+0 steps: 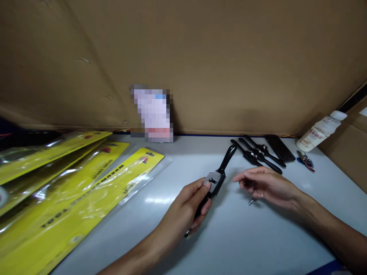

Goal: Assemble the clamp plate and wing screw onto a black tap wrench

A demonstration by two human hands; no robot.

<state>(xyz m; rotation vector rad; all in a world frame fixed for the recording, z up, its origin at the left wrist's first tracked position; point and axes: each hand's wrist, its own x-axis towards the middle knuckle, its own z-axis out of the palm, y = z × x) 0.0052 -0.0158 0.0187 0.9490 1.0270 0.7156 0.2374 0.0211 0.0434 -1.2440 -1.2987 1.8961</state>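
Partly hidden: spokeshave [218, 173] handle inside left hand [187, 204] (small screw [252, 201] blurred).

A single head-worn view — looking forward and down, close over the white table [235, 236] toward a cardboard wall [200, 57].

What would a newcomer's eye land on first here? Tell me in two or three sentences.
First, the black spokeshave at the centre, gripped by the left hand above the white table, with the right hand open beside it, not touching. Next, the bright yellow packages fanned across the left side. Last, more black tools and a white bottle against the cardboard wall at far right.
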